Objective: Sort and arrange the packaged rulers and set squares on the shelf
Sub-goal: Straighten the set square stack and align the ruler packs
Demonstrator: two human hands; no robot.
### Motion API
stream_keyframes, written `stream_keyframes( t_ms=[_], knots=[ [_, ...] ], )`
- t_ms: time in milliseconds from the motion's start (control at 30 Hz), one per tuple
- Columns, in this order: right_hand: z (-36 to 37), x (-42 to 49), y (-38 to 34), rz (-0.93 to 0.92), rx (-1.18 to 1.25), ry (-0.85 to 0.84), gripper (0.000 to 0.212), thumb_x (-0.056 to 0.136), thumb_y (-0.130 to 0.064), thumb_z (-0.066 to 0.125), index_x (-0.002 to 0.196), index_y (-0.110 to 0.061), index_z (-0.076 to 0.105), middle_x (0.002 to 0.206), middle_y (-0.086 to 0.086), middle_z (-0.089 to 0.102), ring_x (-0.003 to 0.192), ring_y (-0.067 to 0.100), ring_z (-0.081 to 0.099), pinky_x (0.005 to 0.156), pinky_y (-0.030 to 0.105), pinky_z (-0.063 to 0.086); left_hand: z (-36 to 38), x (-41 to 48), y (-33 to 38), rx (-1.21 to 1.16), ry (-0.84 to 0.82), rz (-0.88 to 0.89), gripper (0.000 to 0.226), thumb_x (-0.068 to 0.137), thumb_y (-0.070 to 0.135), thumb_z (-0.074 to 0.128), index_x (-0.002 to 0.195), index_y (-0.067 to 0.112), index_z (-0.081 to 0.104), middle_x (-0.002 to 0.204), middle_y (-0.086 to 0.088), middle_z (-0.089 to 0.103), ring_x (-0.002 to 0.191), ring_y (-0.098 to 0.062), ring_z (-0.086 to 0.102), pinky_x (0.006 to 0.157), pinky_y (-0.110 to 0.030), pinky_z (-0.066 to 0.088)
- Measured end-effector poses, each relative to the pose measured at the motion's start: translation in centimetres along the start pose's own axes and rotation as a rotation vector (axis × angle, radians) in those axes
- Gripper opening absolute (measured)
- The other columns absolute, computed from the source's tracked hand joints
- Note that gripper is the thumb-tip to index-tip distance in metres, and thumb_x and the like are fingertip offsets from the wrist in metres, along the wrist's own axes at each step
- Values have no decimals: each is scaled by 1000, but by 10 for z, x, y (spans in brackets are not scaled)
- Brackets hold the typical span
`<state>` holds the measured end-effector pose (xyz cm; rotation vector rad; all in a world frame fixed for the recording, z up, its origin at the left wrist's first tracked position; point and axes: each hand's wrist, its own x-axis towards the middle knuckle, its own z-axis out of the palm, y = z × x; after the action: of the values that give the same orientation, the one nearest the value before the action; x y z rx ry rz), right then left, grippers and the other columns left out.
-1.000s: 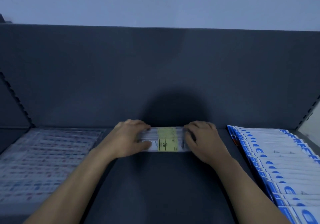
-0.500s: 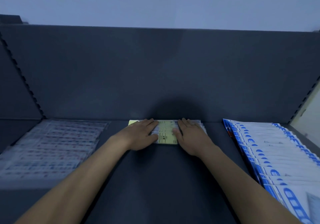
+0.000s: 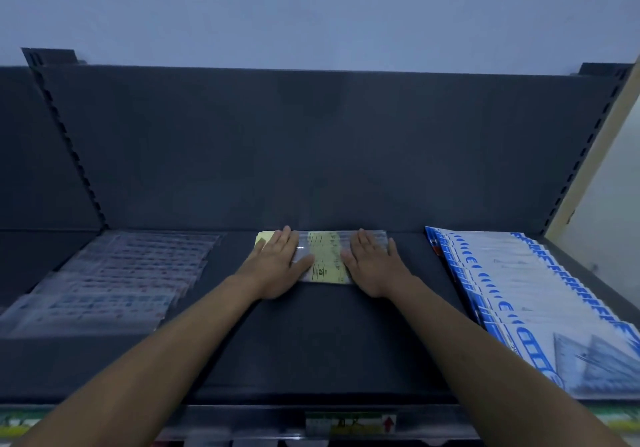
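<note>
A small stack of clear-wrapped rulers with a yellow label (image 3: 327,258) lies at the back middle of the dark shelf (image 3: 311,342), against the rear panel. My left hand (image 3: 277,265) presses flat on its left end with straight fingers. My right hand (image 3: 375,266) lies flat on its right end the same way. A row of blue-and-white set square packs (image 3: 540,294) fills the shelf's right side, overlapping toward the front. Clear ruler packs with red and blue print (image 3: 114,280) lie spread on the left.
The shelf's dark rear panel (image 3: 311,152) rises behind the stack. Slotted uprights stand at the left (image 3: 72,142) and right (image 3: 585,149). A price-label strip (image 3: 349,424) runs along the front edge. Bare shelf lies between my forearms.
Both hands went from gripping the stack's ends to lying flat on it, and the stack has slid back against the rear panel. The view has pulled back and tilted.
</note>
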<state>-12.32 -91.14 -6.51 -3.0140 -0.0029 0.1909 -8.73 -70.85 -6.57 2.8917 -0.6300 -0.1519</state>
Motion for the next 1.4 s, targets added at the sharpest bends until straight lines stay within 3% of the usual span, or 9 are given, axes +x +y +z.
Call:
stream_keyframes(
  t_ms=[133, 233, 367, 633, 933, 1167, 1267, 1400],
  knots=[
    [1, -4, 0, -12, -3, 14, 64, 101, -46, 4, 150, -10, -14, 159, 5, -19, 146, 15, -17, 114, 47, -15, 2, -8, -1, 83, 25, 16, 76, 96, 63, 15, 151, 21, -18, 158, 3, -24, 145, -10, -21, 119, -39, -13],
    [4, -11, 0, -41, -8, 14, 63, 101, -46, 5, 150, -10, -13, 159, 4, -17, 146, 15, -17, 115, 45, -15, 1, -15, 0, 85, -60, 9, 77, 96, 64, 15, 152, 20, -14, 160, 1, -19, 147, -11, -17, 120, -41, -8],
    [4, -21, 3, -111, 42, 181, 62, 102, -45, 11, 152, -13, -7, 160, 1, -12, 147, 12, -10, 118, 41, -8, -4, -23, -3, 105, -39, 30, 81, 92, 69, 18, 153, 22, -10, 157, 2, -26, 147, -11, -14, 121, -39, -6],
    [10, -33, 3, -85, -13, -33, 64, 101, -48, 6, 150, -12, -12, 160, 4, -15, 146, 14, -15, 119, 45, -10, 4, -36, -2, 69, -88, 15, 84, 91, 70, 16, 151, 21, -15, 159, 4, -21, 146, -8, -17, 121, -37, -7],
    [14, -47, 6, -129, -39, -9, 64, 100, -47, 7, 149, -14, -18, 158, 1, -21, 145, 11, -20, 117, 42, -15, 6, -54, 3, 76, -90, 24, 89, 89, 73, 16, 149, 19, -20, 156, 5, -27, 142, -5, -24, 120, -32, -9],
    [16, -53, 9, -158, -19, 35, 70, 98, -54, 9, 148, -14, -20, 157, 0, -23, 143, 10, -22, 117, 38, -15, 3, -63, 3, 119, -121, 44, 93, 85, 77, 13, 151, 18, -17, 158, 6, -21, 143, -3, -20, 120, -34, -9],
    [1, -32, 14, -125, 42, 116, 77, 95, -61, 12, 149, -14, -18, 158, 1, -18, 146, 12, -16, 117, 36, -11, -8, -43, 6, 102, -8, 19, 93, 86, 76, 16, 153, 17, -7, 161, 3, -8, 147, -7, -8, 121, -34, -3],
    [-10, -2, 20, -46, 60, 34, 84, 92, -67, 14, 151, -13, -11, 160, 4, -12, 147, 17, -10, 120, 40, -4, -18, -3, 7, 129, 69, -34, 87, 91, 70, 20, 154, 13, 4, 162, -3, 6, 149, -14, 5, 122, -38, 5]
  ],
)
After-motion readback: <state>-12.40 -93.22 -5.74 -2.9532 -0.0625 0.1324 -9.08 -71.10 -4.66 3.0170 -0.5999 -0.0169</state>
